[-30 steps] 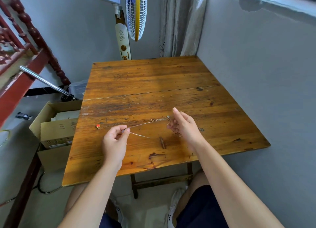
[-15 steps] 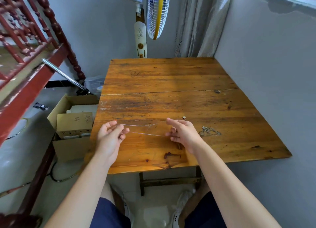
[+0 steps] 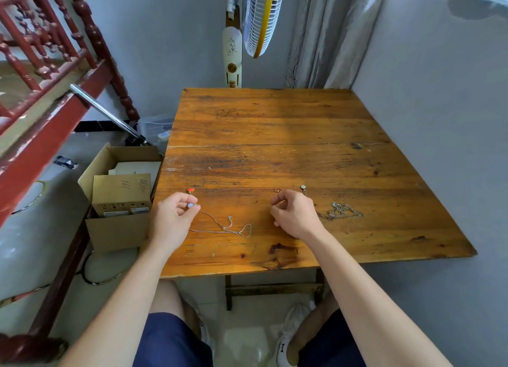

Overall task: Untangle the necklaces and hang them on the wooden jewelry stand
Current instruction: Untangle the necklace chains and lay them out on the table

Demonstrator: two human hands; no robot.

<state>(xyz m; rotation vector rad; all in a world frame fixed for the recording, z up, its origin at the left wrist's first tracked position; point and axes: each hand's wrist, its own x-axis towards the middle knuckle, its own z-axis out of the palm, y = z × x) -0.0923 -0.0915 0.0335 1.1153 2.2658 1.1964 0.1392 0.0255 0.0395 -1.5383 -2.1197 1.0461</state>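
A thin silver chain (image 3: 225, 228) lies slack on the wooden table (image 3: 275, 119), ending in a small loop at its right. My left hand (image 3: 171, 219) pinches its pale bead pendant (image 3: 190, 205) at the table's left edge. My right hand (image 3: 295, 215) hovers mid-table with its fingers curled shut and nothing visible between them. A fine gold chain (image 3: 236, 190) with a red pendant (image 3: 191, 190) lies straight just beyond both hands. A white pendant (image 3: 303, 187) and a tangled silver heap (image 3: 339, 211) lie right of my right hand. No jewelry stand is in view.
An open cardboard box (image 3: 121, 196) stands on the floor left of the table. A standing fan (image 3: 258, 17) is behind the far edge, with a grey wall close on the right. A red wooden railing (image 3: 41, 72) rises at the left.
The silver chain was stretched between both hands; now my right hand has let go and it lies slack on the table. The view has shifted, so the table sits further right.
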